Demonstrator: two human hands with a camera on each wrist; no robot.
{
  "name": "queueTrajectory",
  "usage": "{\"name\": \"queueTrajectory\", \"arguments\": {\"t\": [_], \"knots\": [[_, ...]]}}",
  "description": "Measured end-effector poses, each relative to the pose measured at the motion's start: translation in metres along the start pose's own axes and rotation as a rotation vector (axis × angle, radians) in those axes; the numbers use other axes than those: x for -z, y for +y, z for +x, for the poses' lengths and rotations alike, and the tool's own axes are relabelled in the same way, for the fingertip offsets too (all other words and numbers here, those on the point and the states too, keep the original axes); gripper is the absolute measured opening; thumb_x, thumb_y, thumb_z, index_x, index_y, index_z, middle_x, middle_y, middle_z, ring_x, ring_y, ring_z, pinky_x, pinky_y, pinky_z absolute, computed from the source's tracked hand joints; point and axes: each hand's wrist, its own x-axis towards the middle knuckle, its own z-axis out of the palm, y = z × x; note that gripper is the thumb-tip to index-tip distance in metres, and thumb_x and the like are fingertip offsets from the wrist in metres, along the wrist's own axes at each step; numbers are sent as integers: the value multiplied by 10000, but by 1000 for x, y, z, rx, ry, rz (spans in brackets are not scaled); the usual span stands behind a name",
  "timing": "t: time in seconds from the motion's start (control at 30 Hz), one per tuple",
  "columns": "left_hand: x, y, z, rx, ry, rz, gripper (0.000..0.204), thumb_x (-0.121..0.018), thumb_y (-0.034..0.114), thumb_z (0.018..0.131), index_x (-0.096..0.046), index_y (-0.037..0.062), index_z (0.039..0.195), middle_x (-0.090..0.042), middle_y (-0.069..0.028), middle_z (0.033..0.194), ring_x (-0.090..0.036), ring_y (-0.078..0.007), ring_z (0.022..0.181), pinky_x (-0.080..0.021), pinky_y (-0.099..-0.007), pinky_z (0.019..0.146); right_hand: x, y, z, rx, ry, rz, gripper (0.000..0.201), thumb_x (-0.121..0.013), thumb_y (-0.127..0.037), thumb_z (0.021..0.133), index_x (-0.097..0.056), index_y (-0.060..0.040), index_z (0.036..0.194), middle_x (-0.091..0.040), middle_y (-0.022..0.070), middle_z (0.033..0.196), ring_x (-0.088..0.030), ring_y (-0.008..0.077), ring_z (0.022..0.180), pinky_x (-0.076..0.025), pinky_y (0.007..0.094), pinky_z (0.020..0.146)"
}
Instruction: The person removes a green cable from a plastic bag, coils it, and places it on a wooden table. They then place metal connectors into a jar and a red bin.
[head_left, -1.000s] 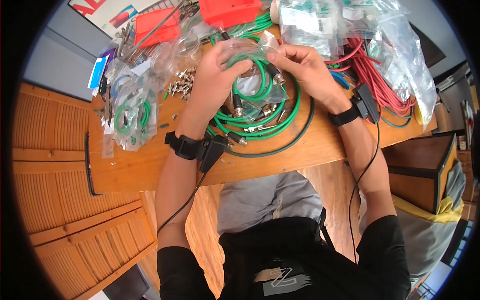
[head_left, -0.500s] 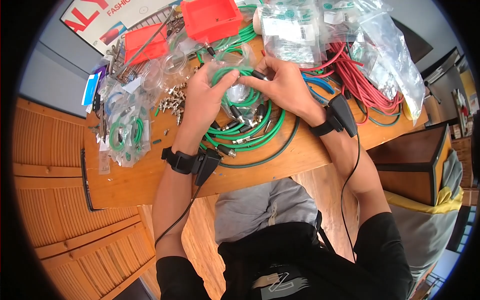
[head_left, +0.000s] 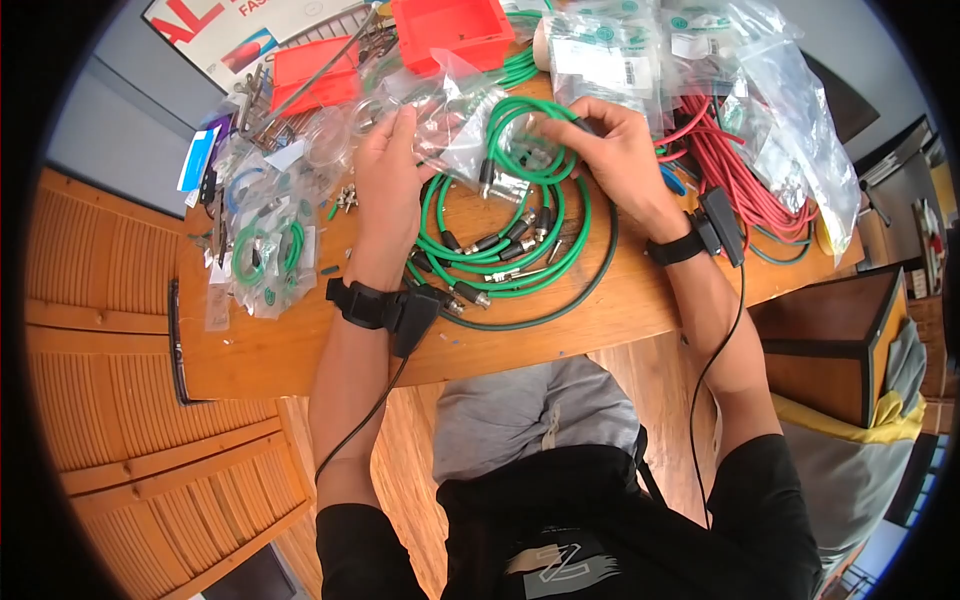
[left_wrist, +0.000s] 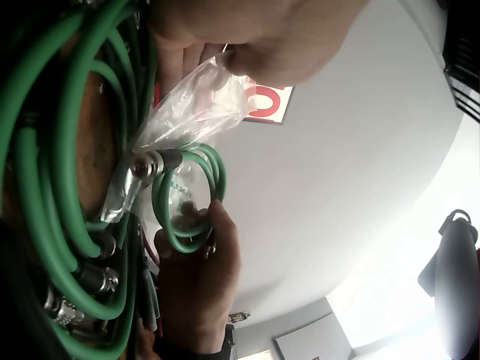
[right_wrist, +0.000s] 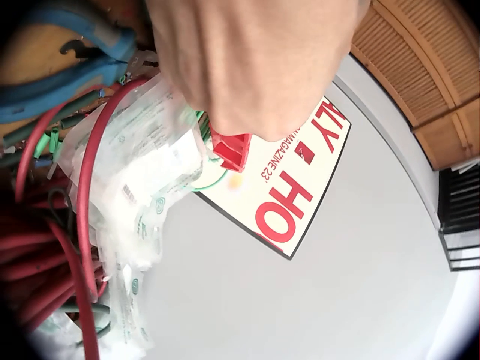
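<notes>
- Fingers of our right hand [head_left: 617, 155] pinch a small green coil [head_left: 500, 130] above the table [head_left: 290, 345].
- Those of our left hand [head_left: 388, 180] pinch a clear plastic bag [head_left: 462, 125], just left of the coil.
- Nearer us, larger green cable loops [head_left: 515, 292] lie on the table.
- Farther out, red cables [head_left: 750, 175] lie to our right.

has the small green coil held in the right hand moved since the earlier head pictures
Yes: judged against the open red box, the small green coil has shifted rightward and slightly up in the head view.
</notes>
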Motion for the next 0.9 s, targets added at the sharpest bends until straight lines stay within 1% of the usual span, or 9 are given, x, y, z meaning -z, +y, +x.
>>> {"name": "queueTrajectory", "arguments": {"t": [0.13, 0.23, 0.33, 0.43, 0.53, 0.63, 0.73, 0.83, 0.9], "knots": [[-2, -2, 2, -36, 51, -84, 395, -466, 265, 1087, -561, -60, 1291, -700, -189, 1119, -712, -241, 1017, -606, -338, 818, 10, 5, 7, 133, 22, 144, 149, -668, -155, 966, -664, -7, 953, -723, 55, 860, -640, 74, 724, -484, 229, 529], [0, 1, 0, -37, 7, -85, 415, -458, 273, 1090, -530, -61, 1326, -689, -190, 1130, -710, -252, 1027, -606, -342, 819, 13, -1, 8, 58, 58, 321, 165, -661, -173, 980, -651, -8, 987, -726, 81, 874, -660, 109, 715, -529, 254, 544], [-6, 3, -4, -13, -42, -155, 435, -465, 287, 1088, -484, -56, 1354, -622, -223, 1280, -638, -317, 1187, -587, -431, 906, 10, -4, 7, 92, 47, 312, 175, -638, -177, 1002, -648, -4, 1023, -717, 85, 853, -668, 125, 697, -546, 258, 541], [-6, 1, -2, 36, -142, -229, 424, -541, 238, 1061, -490, -49, 1368, -621, -185, 1299, -630, -265, 1184, -577, -412, 911, 6, -4, 6, 119, 11, 236, 182, -633, -179, 1009, -658, -5, 1057, -707, 64, 833, -656, 104, 683, -543, 249, 538], [-15, 3, -10, -22, -207, -3, 431, -646, 175, 1007, -524, -42, 1359, -664, -128, 1221, -664, -160, 1039, -564, -318, 879, 0, -3, 4, 127, -31, 157, 194, -632, -181, 1012, -669, -12, 1100, -697, 41, 814, -638, 80, 674, -541, 241, 537], [-18, -8, -10, 2, -224, 39, 421, -709, 104, 954, -570, -47, 1323, -671, -89, 1209, -651, -111, 1014, -536, -273, 880, -8, 0, 0, 126, -31, 110, 208, -684, -206, 982, -698, -19, 1071, -667, 14, 785, -603, 53, 670, -522, 232, 530], [-18, -12, -13, -25, -342, 92, 345, -682, 125, 975, -622, -43, 1271, -682, -65, 1194, -649, -93, 993, -522, -258, 885, -13, 0, -2, 124, -3, 5, 227, -734, -232, 950, -711, -14, 1008, -638, -4, 756, -569, 45, 659, -488, 228, 548], [-24, -10, -18, 53, -320, 33, 295, -648, 179, 1007, -660, -32, 1214, -692, -41, 1153, -649, -81, 958, -520, -251, 865, -14, 0, -2, 120, 13, 23, 259, -775, -263, 922, -717, -11, 949, -602, -33, 705, -526, 42, 646, -439, 228, 567], [-22, -13, -17, 135, -374, 35, 329, -589, 187, 1039, -597, -34, 1282, -679, -65, 1183, -661, -116, 1003, -552, -289, 875, -13, -2, -3, 106, 40, 16, 276, -767, -282, 929, -739, -14, 989, -579, -40, 669, -521, 37, 639, -425, 230, 546]]}}
